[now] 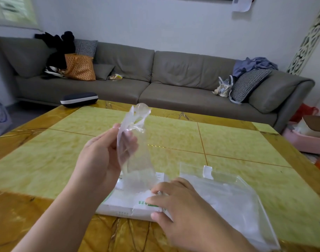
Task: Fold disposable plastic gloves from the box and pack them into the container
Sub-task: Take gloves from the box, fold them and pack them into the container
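Note:
A clear plastic glove (pixel 135 142) stands stretched upward out of the white glove box (pixel 126 202), which lies flat on the table near the front edge. My left hand (pixel 102 153) grips the glove about halfway up, thumb in front of the film. My right hand (pixel 175 202) presses down on the box's right end, fingers bent over the opening. A clear plastic zip pouch, the container (pixel 233 199), lies flat just right of the box, partly under my right wrist.
The yellow-green tiled table (pixel 228 142) has a brown border. A dark glasses case (pixel 79 99) sits at its far left edge. A grey sofa (pixel 164 79) with cushions, bags and clothes runs behind. A pink basket (pixel 304 139) stands on the floor at right.

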`<state>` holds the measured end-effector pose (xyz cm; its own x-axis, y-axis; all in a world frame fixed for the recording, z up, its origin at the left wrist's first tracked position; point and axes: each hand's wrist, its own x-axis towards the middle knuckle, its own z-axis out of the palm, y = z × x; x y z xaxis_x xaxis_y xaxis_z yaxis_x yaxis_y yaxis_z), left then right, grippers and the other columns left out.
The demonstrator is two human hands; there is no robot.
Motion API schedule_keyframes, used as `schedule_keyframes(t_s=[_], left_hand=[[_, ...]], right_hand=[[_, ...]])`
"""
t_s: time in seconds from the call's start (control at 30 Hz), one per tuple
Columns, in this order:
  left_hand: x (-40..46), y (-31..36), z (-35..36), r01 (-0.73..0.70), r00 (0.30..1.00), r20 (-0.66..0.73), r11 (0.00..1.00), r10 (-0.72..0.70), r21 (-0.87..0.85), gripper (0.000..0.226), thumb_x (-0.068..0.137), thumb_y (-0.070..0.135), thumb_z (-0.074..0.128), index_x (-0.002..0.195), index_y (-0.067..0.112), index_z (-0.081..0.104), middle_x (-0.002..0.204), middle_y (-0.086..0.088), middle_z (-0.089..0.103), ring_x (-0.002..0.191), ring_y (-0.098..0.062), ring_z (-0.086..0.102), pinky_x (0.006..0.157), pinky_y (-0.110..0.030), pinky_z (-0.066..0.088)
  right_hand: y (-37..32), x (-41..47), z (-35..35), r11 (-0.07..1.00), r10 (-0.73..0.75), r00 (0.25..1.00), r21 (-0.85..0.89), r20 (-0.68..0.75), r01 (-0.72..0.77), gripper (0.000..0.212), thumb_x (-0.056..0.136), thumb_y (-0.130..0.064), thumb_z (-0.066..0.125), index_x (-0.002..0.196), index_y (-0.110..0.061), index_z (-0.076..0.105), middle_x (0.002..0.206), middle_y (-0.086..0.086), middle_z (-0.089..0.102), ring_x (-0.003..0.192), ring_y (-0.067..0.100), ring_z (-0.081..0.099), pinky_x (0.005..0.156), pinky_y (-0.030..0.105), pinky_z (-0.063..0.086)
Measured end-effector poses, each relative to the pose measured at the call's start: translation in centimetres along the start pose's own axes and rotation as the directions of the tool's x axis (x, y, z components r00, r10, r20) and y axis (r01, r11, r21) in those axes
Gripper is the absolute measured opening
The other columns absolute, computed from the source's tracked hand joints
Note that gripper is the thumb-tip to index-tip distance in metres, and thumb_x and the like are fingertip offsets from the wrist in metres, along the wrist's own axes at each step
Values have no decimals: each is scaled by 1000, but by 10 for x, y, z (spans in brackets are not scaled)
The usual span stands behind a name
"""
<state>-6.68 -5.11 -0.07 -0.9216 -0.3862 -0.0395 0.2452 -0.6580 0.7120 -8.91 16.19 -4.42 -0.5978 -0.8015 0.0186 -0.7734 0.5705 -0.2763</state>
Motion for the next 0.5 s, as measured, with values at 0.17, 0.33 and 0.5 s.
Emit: schedule_keyframes(t_s=[0.17, 0.33, 0.5], left_hand=[[-7, -11, 11, 83, 996, -28, 996, -82, 37, 31, 103, 21, 55, 117, -3, 69, 98, -12, 71, 87, -21, 72, 81, -35, 60], [-10, -23, 13, 58, 998, -12, 996, -57, 74, 32, 88, 14, 62, 114, -2, 74, 118, -29, 69, 106, -38, 70, 98, -53, 56], [-16, -37, 24, 24, 1000, 9, 995, -25, 96, 19, 87, 4, 60, 85, 5, 79, 93, -14, 74, 86, -28, 72, 86, -46, 60]], right_hand=[[-2, -6, -4, 993, 54, 990, 108, -130, -40, 36, 104, -50, 51, 133, -33, 62, 141, -35, 33, 136, -18, 9, 99, 2, 17], [2, -16, -29, 835, 206, 843, 539, -497, 114, 24, 83, -14, 60, 103, -28, 66, 114, -12, 66, 114, 11, 63, 95, 26, 48], [15, -20, -36, 380, 299, 796, 831, -526, 407, 44, 80, -11, 48, 120, -13, 67, 120, 11, 71, 119, 30, 65, 98, 39, 48]])
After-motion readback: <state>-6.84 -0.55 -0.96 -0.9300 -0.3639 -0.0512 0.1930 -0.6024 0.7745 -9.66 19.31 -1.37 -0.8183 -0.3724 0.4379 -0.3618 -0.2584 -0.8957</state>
